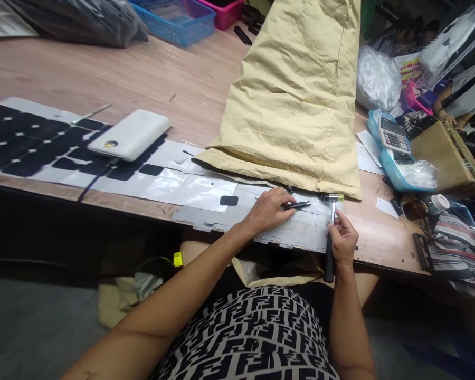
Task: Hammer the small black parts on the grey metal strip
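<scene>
Well, your right hand (343, 240) is closed around the handle of the hammer (329, 258), which juts past the near edge of the tabletop (383, 232); bump that end with your body and the head could swing off line. The head lies at the cloth's near right corner, so a careless lift might catch the hem and drag it.

Your left hand (272, 212) pinches a slim black tool (298, 205) over the grey board (293, 229), along the near edge; whether it is one piece or two, you can't tell from here. Its tip points toward the hammer, and with the hands this near each other, a stray blow could land on your fingers. The board reaches the near edge too, so pressure there might tip or shift it.

Just beyond, the cloth (291, 121) spreads away from you; its loose folds could slide over the tool and hide it.

Over to the left, the power bank (130, 134) sits on the patterned sheet (19, 137), its cord (91, 184) dropping over the near edge, where your left forearm might snag it and pull the bank down.
</scene>
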Available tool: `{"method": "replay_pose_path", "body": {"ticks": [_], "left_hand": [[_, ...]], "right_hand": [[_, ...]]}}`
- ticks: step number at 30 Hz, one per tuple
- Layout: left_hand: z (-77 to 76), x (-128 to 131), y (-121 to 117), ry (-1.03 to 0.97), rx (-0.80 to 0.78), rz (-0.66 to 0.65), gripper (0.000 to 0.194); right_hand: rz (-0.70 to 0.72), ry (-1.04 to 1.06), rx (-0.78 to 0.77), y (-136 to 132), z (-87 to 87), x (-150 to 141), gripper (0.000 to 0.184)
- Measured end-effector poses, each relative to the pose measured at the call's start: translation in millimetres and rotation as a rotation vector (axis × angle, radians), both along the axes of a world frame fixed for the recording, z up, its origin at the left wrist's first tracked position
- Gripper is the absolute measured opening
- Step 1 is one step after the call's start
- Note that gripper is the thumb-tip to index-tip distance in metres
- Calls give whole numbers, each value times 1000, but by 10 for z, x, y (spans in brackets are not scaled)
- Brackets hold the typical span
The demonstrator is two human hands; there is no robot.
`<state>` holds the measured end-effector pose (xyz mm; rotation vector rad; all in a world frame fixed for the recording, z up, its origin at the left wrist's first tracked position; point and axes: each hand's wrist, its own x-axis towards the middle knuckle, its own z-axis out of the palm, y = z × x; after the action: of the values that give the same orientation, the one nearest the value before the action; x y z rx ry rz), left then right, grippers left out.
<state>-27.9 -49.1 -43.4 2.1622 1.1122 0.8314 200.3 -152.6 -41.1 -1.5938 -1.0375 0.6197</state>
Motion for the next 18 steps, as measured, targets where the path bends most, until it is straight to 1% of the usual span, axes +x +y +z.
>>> {"method": "replay_pose_path", "body": {"ticks": [4, 11, 15, 18], "left_hand": [[-76, -4, -2, 43, 22, -33, 21], [-59, 17, 24, 70, 13, -34, 21], [-66, 16, 49, 59, 6, -61, 22], [-84, 10, 71, 33, 28, -71, 21]], "right_hand": [[9, -29, 0, 6, -5, 9, 56], [10, -91, 17, -14, 5, -2, 56], [48, -243, 57, -133, 90, -96, 59], [120, -401, 114, -242, 190, -208, 56]]}}
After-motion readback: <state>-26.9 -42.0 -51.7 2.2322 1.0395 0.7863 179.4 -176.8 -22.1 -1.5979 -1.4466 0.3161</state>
